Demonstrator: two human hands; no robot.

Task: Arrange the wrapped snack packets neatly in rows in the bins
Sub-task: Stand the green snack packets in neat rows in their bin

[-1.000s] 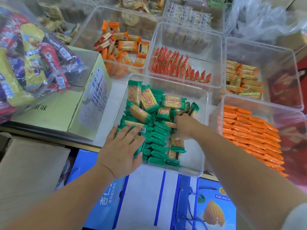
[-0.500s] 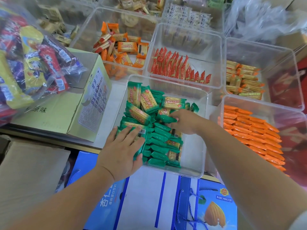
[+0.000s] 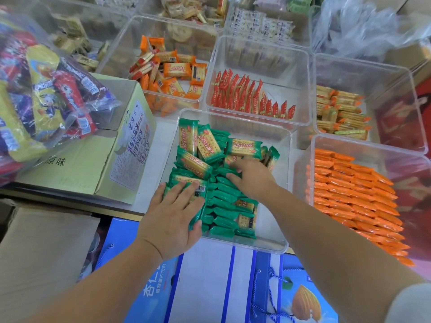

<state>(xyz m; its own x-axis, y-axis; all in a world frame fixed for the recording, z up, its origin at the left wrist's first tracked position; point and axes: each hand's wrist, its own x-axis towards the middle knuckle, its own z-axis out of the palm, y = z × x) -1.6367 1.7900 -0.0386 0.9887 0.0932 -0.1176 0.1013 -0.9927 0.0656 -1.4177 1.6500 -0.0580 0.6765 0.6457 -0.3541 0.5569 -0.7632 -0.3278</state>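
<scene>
We are partway through the green packets in the clear bin at the centre of the frame. In its lower half, one row stands on edge in neat order, and a second stack lies to the left of it under our left hand. That hand's fingers are straight and spread and press flat on the stack, gripping nothing. In the upper half of the bin, a loose heap lies at all angles, some packets face up. Our right hand reaches in at the join between heap and row. Its fingers are extended and touch the packets, and we see nothing pinched between them.

By our reckoning, half of this bin is left to sort, and its bare right-hand side has room for another row. At the right, the orange packets already lie in tidy rows, and the red packets above centre stand in line. The orange-wrapped packets at upper centre are jumbled, and the tan ones at upper right are only roughly stacked.
</scene>
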